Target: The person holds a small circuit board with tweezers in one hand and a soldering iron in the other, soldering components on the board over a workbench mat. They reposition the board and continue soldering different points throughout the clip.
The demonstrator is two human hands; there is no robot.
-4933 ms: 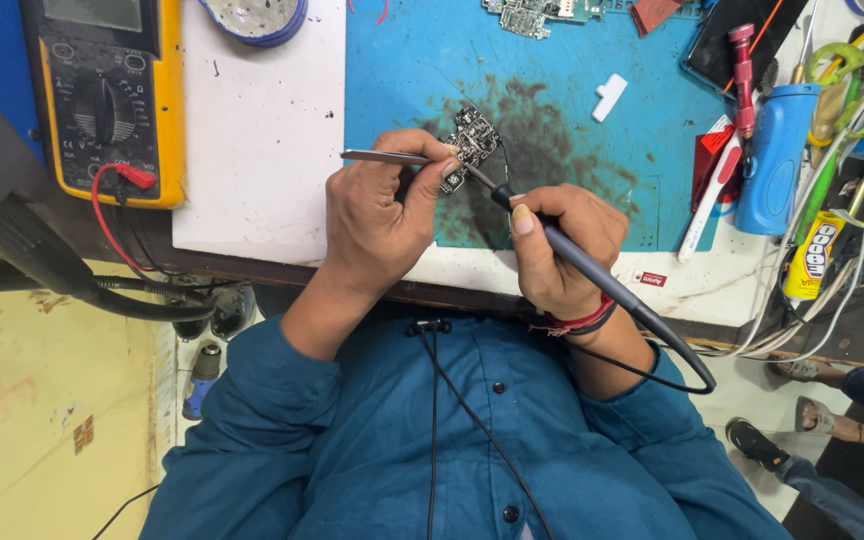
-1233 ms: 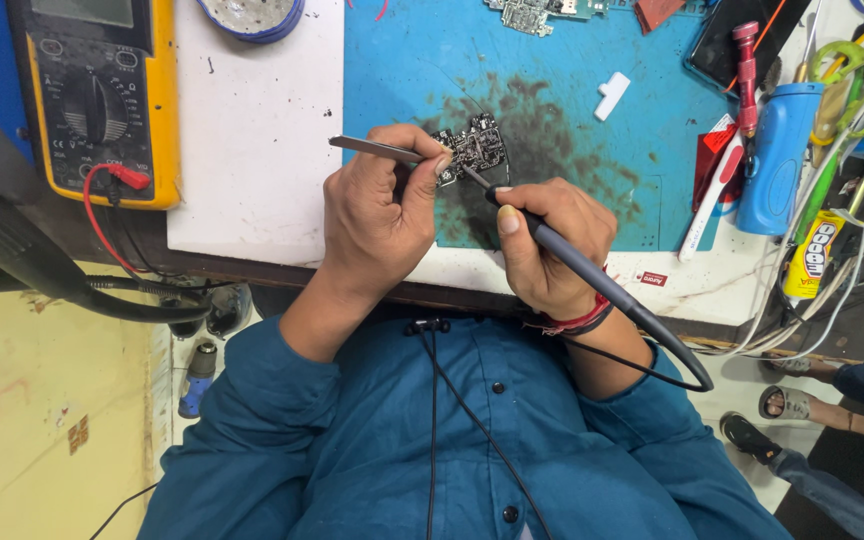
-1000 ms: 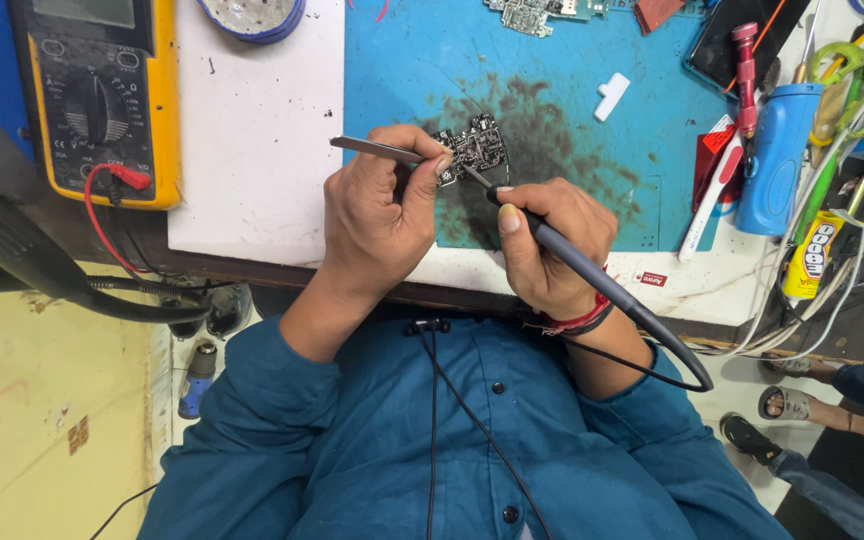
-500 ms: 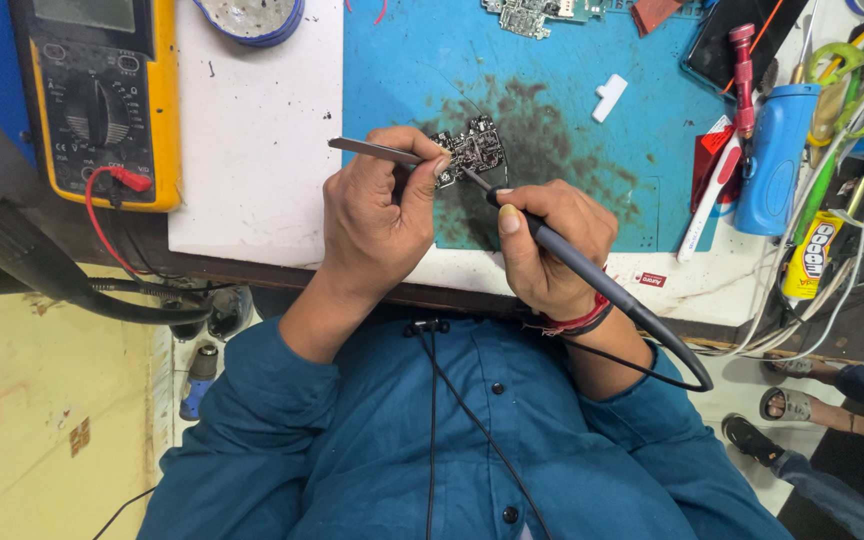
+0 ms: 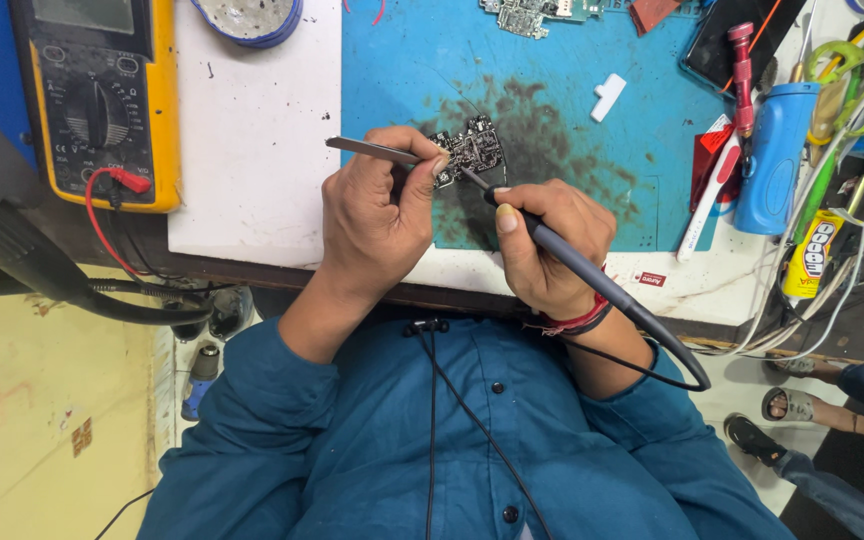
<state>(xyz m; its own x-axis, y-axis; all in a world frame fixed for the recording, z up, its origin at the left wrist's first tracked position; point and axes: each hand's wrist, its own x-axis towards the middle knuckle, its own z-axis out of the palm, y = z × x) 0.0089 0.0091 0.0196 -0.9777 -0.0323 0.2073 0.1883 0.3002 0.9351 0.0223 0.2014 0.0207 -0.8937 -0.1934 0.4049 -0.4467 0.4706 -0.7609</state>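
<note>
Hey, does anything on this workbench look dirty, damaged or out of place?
Yes: the blue mat carries a dark, sooty stain around the small circuit board, right where the soldering iron tip touches. It looks scorched or grimy, not spilled. Nothing else stands out.

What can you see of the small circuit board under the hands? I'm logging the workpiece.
The small circuit board is dark, irregular in outline and crowded with tiny metallic components. It lies flat on the blue work mat, over a dark smudged patch. The left hand steadies its near edge with metal tweezers, while the right hand brings the soldering iron tip to its lower right corner.
</note>
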